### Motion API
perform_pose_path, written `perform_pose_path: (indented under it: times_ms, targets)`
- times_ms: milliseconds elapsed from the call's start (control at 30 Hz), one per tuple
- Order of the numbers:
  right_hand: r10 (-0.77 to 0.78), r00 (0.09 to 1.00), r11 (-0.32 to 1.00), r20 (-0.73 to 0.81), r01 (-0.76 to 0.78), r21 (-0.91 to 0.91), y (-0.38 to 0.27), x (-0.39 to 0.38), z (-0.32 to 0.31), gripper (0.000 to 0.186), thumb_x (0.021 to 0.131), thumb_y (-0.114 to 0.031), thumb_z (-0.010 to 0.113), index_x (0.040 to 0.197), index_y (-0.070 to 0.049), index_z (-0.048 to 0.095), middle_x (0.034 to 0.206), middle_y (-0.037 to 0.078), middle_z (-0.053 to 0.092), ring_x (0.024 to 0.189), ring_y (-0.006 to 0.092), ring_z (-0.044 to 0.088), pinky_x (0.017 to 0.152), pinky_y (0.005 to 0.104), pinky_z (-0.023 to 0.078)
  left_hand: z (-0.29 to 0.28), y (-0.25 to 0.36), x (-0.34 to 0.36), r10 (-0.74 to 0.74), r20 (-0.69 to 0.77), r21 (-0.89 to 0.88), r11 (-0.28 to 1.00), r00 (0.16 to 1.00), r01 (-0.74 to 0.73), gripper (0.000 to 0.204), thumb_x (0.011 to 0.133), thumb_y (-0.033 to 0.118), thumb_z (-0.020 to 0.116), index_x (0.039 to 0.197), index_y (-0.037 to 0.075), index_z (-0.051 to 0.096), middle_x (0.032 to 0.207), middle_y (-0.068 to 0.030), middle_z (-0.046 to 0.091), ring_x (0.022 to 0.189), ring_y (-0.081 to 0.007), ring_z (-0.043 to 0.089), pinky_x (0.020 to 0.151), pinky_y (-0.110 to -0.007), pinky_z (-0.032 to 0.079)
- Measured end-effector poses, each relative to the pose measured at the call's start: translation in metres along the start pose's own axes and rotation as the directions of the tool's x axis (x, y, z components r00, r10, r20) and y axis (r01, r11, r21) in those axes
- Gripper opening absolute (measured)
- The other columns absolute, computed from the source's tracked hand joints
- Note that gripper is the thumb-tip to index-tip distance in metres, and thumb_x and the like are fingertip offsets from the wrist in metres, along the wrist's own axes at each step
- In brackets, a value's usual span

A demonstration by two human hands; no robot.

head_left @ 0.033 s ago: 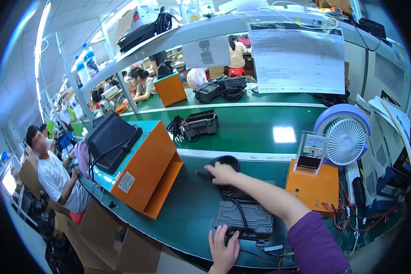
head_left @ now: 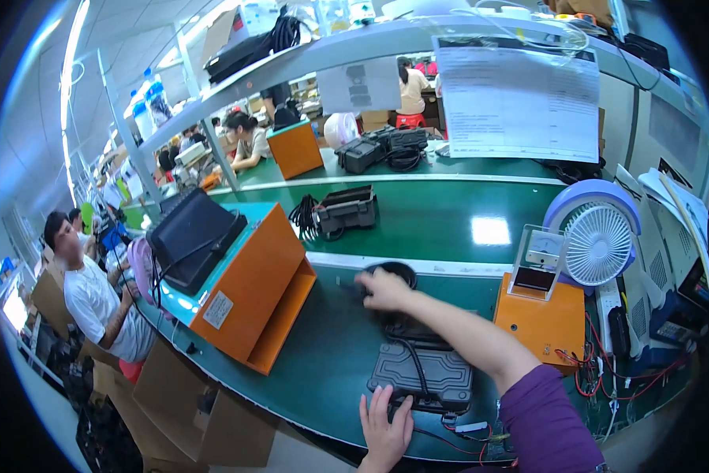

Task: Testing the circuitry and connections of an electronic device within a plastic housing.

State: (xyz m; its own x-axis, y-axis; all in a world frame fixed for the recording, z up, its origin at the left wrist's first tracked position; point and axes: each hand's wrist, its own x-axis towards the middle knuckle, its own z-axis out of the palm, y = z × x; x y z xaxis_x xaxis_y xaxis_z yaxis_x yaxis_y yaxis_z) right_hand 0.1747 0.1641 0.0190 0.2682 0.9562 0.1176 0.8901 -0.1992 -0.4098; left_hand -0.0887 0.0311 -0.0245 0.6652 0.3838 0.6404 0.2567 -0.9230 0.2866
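Observation:
A black ribbed plastic case (head_left: 421, 370) lies on the green bench in front of me. My left hand (head_left: 386, 432) rests on its near left edge with the fingers spread. Across the case's lid runs a thick black cable (head_left: 412, 359), which leads toward a dark coil (head_left: 398, 272) behind it. Over that coil, my right hand (head_left: 388, 292) has its fingers curled round what looks like the cable's end. The piece sticking out to the left of those fingers is smeared by motion. My right forearm hides part of the case's far side.
An orange open-fronted box (head_left: 248, 292) with a black case (head_left: 197, 240) on top stands left. At right are an orange box with a meter (head_left: 540, 256), a purple fan (head_left: 595, 236) and loose wires. Farther back sits an open case (head_left: 347, 211). A person (head_left: 102, 292) works at left.
My right hand has shifted slightly, and the dark piece at its fingers has moved and become more blurred. My left hand stays on the case.

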Motion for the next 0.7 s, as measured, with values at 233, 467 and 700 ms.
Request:
perform_pose_path:
  times_ms: [233, 467, 700]
  targets:
    - [0.260, 0.878, 0.463, -0.403, 0.253, 0.850, -0.027, -0.045, -0.145, 0.040, 0.082, -0.026, 0.065, 0.114, -0.004, 0.054, 0.093, 0.006, 0.059, 0.085, 0.0148, 0.055, 0.079, 0.0299, 0.045, -0.004, -0.005, 0.008, -0.029, 0.018, 0.009, 1.000, 0.999, 0.028, 0.030, 0.073, 0.012, 0.065, 0.103, 0.010, 0.065, 0.129, -0.0169, 0.044, 0.123, -0.0341, 0.040, 0.103, -0.056, 0.027]
    - [-0.462, 0.762, 0.831, -0.453, 0.194, -0.521, -0.086, -0.166, -0.226, 0.040, 0.077, -0.013, 0.068, 0.114, -0.005, 0.057, 0.080, 0.010, 0.056, 0.071, 0.0229, 0.057, 0.063, 0.0294, 0.045, -0.010, -0.016, 0.013, -0.049, 0.055, 0.114, 0.993, 0.997, 0.043, 0.026, 0.073, 0.013, 0.066, 0.098, 0.009, 0.060, 0.123, -0.0127, 0.045, 0.119, -0.0312, 0.043, 0.103, -0.057, 0.028]
    - [0.248, 0.966, 0.693, 0.077, -0.121, -0.710, -0.055, -0.243, -0.208, 0.040, 0.083, -0.024, 0.060, 0.122, -0.026, 0.054, 0.071, 0.013, 0.053, 0.058, 0.0263, 0.054, 0.053, 0.0366, 0.043, -0.015, -0.007, 0.028, 0.009, 0.204, 0.233, 0.971, 0.979, -0.057, 0.020, 0.075, 0.008, 0.064, 0.091, 0.000, 0.056, 0.127, -0.0187, 0.041, 0.122, -0.0373, 0.038, 0.104, -0.058, 0.027]
